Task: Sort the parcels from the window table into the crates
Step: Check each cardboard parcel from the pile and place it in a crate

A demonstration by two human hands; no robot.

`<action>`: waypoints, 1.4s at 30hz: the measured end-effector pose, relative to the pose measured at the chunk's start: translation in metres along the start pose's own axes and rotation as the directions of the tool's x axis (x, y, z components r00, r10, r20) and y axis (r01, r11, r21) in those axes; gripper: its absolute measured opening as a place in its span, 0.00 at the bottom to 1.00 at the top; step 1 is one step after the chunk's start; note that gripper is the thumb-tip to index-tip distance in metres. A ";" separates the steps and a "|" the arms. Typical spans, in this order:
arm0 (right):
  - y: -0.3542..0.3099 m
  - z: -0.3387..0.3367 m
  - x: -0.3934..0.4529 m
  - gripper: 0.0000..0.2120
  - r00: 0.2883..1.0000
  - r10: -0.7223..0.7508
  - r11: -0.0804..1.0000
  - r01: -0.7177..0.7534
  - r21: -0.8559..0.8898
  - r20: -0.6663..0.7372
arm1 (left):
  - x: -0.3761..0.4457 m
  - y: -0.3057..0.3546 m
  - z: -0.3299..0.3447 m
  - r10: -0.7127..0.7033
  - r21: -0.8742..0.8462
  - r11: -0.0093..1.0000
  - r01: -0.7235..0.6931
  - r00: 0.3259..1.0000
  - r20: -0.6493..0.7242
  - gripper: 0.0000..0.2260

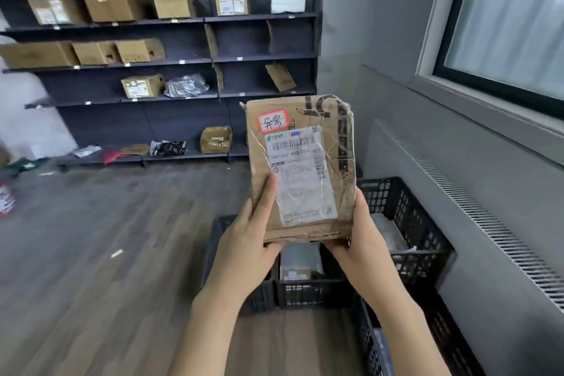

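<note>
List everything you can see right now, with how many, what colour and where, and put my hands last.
Held parcel: one, brown cardboard with a white shipping label and a red-edged sticker, upright above the crates.
Crates: at least three, black plastic mesh, on the floor by the wall under the window; pale parcels lie inside.
Shelving: one dark unit along the far wall.
Shelved boxes: about ten, brown cardboard, spread over the shelves, plus one white parcel and a grey bag.
Window: one, dark frame, upper right.
Floor: grey wood planks.
Left hand: grips the parcel's lower left edge.
Right hand: grips its lower right corner.
</note>
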State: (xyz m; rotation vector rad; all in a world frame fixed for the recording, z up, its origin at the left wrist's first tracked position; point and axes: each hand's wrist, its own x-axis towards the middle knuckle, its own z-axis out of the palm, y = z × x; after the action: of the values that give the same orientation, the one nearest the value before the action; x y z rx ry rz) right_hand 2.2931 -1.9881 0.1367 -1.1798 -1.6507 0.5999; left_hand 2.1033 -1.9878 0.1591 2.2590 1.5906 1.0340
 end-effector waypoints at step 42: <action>0.227 0.388 0.347 0.43 0.901 0.311 0.938 -0.240 -0.251 0.301 | 0.269 -0.495 0.071 -0.375 0.095 0.925 0.368 0.844 0.384 0.46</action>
State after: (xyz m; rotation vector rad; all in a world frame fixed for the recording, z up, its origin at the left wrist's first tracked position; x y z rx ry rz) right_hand 2.0196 -1.5275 -0.0534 -1.5507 -1.8814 0.8639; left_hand 1.8251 -1.5329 -0.0356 1.8926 1.7505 0.4283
